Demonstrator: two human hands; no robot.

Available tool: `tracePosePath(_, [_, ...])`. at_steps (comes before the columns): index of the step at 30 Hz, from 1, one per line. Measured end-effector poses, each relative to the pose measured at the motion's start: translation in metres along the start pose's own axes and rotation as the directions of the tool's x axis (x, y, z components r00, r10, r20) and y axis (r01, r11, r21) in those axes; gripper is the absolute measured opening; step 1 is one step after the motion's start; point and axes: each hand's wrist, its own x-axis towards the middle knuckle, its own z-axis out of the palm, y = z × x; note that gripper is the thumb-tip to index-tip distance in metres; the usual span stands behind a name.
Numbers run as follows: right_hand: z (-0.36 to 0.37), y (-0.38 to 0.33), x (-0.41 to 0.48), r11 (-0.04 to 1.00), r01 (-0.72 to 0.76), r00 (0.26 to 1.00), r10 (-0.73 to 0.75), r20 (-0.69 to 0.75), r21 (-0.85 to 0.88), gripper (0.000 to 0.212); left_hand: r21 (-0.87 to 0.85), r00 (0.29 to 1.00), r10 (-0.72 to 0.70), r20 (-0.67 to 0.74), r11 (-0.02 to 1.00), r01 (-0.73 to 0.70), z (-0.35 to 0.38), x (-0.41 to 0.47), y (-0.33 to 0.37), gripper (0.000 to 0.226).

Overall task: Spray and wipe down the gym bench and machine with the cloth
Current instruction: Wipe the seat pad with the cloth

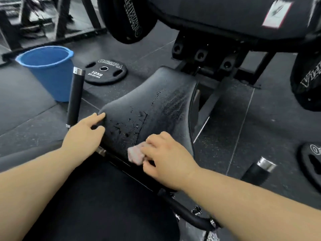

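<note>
The seat (156, 94) is already sprayed but drops cover it, so wiping seems barely begun: the right hand (166, 153) grips the pink cloth (135, 154) under curled fingers at the seat's near edge, while the left hand (85, 131) rests loose-fingered on its left edge, holding nothing.

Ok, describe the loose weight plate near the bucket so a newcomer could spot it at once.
Start at the wet black seat pad at centre. On the floor to its left stands a blue bucket; the weight plate lies flat between the two. Unlike the big plates upright on the machine, it is small and reads 10 kg in white.
</note>
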Motion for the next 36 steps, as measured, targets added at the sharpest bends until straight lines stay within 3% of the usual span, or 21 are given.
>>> tracePosePath(2, [-0.014, 0.018, 0.005, 0.985, 0.155, 0.986, -0.149, 0.074, -0.077, 0.02, 0.068, 1.0, 0.01, 0.011, 0.998, -0.011, -0.001, -0.005, -0.002, 0.052])
tracePosePath(3, [-0.025, 0.032, 0.016, 0.982, 0.138, 0.99, -0.133, 0.043, -0.132, 0.02, 0.099, 1.0, 0.019, 0.017, 0.995, -0.02, -0.001, -0.006, -0.001, 0.055])
tracePosePath(5, [-0.051, 0.064, 0.045, 0.972, -0.106, 0.99, 0.083, -0.117, -0.212, 0.03, 0.13, 0.999, 0.021, 0.033, 0.991, -0.025, 0.0, -0.008, 0.002, 0.059])
tracePosePath(7, [-0.066, 0.085, 0.071, 0.912, -0.355, 0.921, 0.303, -0.243, -0.207, 0.039, 0.134, 0.999, 0.013, 0.041, 0.991, -0.019, 0.0, -0.008, 0.003, 0.061])
tracePosePath(10, [-0.05, 0.068, 0.074, 0.859, -0.486, 0.844, 0.413, -0.342, -0.163, 0.037, 0.1, 0.999, 0.01, 0.042, 0.995, -0.014, 0.0, -0.008, 0.002, 0.059])
tracePosePath(13, [-0.023, 0.031, 0.034, 0.934, -0.311, 0.927, 0.256, -0.275, -0.177, 0.031, 0.051, 0.999, 0.003, 0.049, 0.999, -0.006, -0.001, -0.003, -0.001, 0.057])
tracePosePath(15, [-0.012, 0.006, -0.002, 0.982, -0.11, 0.991, 0.098, -0.086, -0.155, 0.037, 0.044, 0.999, 0.01, 0.053, 0.999, -0.012, -0.002, -0.001, -0.003, 0.058])
tracePosePath(17, [-0.011, 0.003, -0.019, 0.986, 0.008, 0.998, 0.003, 0.064, -0.169, 0.039, 0.057, 0.998, 0.026, 0.054, 0.998, -0.029, -0.001, 0.0, -0.007, 0.06])
tracePosePath(19, [-0.026, 0.024, 0.0, 0.969, 0.019, 0.999, -0.007, 0.053, -0.246, 0.038, 0.045, 0.998, 0.038, 0.05, 0.998, -0.04, -0.001, -0.001, -0.009, 0.062])
tracePosePath(21, [-0.048, 0.061, 0.042, 0.929, -0.175, 0.982, 0.139, -0.129, -0.326, 0.038, 0.024, 0.998, 0.035, 0.05, 0.999, -0.036, -0.001, 0.001, -0.009, 0.062])
tracePosePath(24, [-0.076, 0.098, 0.097, 0.818, -0.561, 0.798, 0.497, -0.341, -0.123, 0.031, -0.006, 0.998, 0.027, 0.048, 1.0, -0.026, 0.001, 0.003, -0.011, 0.062])
tracePosePath(26, [-0.072, 0.091, 0.111, 0.778, -0.621, 0.745, 0.549, -0.378, -0.094, 0.034, -0.029, 0.999, 0.017, 0.042, 0.999, -0.016, 0.002, 0.005, -0.012, 0.061])
tracePosePath(28, [-0.06, 0.073, 0.097, 0.799, -0.586, 0.776, 0.507, -0.375, -0.132, 0.036, -0.046, 0.999, 0.005, 0.045, 0.999, -0.003, 0.001, 0.005, -0.011, 0.062])
tracePosePath(30, [-0.04, 0.05, 0.059, 0.878, -0.456, 0.857, 0.389, -0.338, -0.147, 0.031, -0.073, 0.998, -0.004, 0.055, 0.997, 0.008, 0.001, 0.003, -0.011, 0.062])
tracePosePath(33, [-0.019, 0.008, -0.004, 0.967, -0.205, 0.975, 0.188, -0.118, -0.149, 0.029, -0.094, 0.998, -0.022, 0.053, 0.995, 0.027, -0.002, 0.003, -0.009, 0.061])
tracePosePath(36, [-0.025, 0.021, 0.0, 0.979, 0.031, 0.999, -0.027, 0.023, -0.203, 0.032, -0.115, 0.998, -0.033, 0.047, 0.993, 0.038, -0.003, 0.003, -0.009, 0.062])
